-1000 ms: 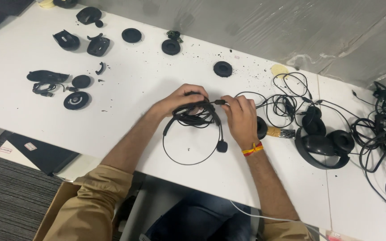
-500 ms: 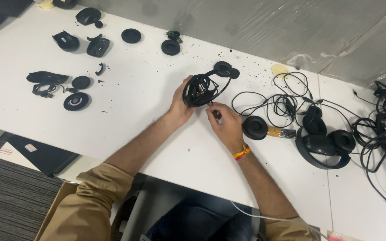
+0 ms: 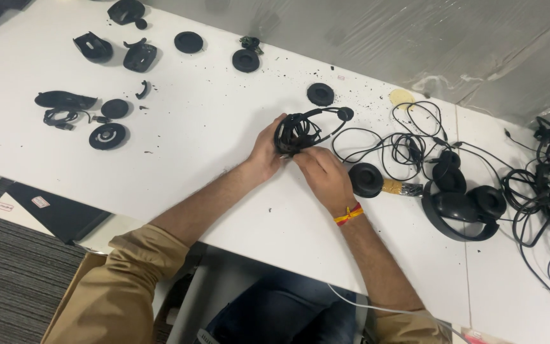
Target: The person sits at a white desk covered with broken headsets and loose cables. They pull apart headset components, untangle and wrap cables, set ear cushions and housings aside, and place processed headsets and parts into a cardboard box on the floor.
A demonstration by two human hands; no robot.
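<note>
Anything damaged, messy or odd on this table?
Yes. Black crumbs speckle the white table, thickest near a loose round ear pad. Dismantled headset parts lie scattered far left. The left hand and right hand hold a coiled headset.

**White worktop against a grey wall**

A broad white tabletop (image 3: pixel 211 146) fills most of the view, sprinkled with small black crumbs. Along its far edge runs a grey wall covered in wrinkled clear plastic sheeting (image 3: pixel 415 38) that catches soft, even light. At the near left, grey ribbed carpet (image 3: pixel 7 280) covers the floor, with a flat black panel (image 3: pixel 58 213) lying under the table edge.
</note>
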